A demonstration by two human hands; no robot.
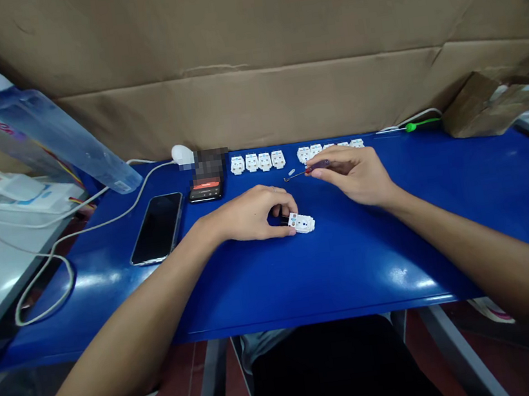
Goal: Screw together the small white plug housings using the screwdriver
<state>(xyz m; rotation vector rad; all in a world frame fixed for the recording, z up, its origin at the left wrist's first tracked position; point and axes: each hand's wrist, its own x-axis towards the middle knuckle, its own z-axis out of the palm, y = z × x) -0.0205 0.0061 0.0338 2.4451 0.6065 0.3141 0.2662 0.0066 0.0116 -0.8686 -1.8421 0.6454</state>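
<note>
Left hand point(252, 214), fingers curled, pins a white connector block point(303, 223) to the blue table point(351, 264). Thumb and fingertips are closed on the block's left end. The block lies flat near the middle of the table, its right half clear of the fingers.

Just beyond it and to the right, a slim screwdriver point(307, 169) with a dark red handle points its metal tip leftward, almost level. My right hand point(356, 176) pinches the handle between thumb and fingertips. On my feed the two hands are near each other but apart.

Across the table from the left edge, a clear plastic pack point(56, 134) leans over the corner and a white cable point(57, 251) loops toward the front. A dark phone point(157, 228) lies face up beside a smaller device with a red screen point(205, 189).

Four white blocks point(257, 162) stand in a row along the back. A second row point(329, 148) is partly hidden behind my right hand. Farther right lie a green-tipped cable point(415, 125) and a crumpled brown bag point(481, 104). A cardboard sheet point(247, 64) backs the table.
</note>
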